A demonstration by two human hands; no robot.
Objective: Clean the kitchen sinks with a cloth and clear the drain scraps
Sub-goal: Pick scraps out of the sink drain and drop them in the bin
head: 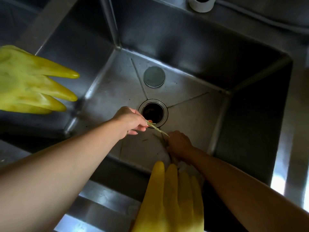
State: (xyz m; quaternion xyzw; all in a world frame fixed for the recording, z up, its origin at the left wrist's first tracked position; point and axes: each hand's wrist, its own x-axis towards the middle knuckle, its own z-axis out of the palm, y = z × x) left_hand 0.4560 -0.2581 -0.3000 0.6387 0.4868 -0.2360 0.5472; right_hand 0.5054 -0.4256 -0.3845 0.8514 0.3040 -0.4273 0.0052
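The sink (192, 104) is brushed stainless steel, dull grey on its floor with dark streaks along the creases, brighter and glossy on the front rim. The drain ring (153, 113) is polished metal; the round stopper (154, 76) beside it looks matt grey (metal or plastic, unclear). Two yellow rubber gloves (33, 81) (168, 198) are smooth with a soft sheen. The scraps (156, 128) look fibrous and pale green.
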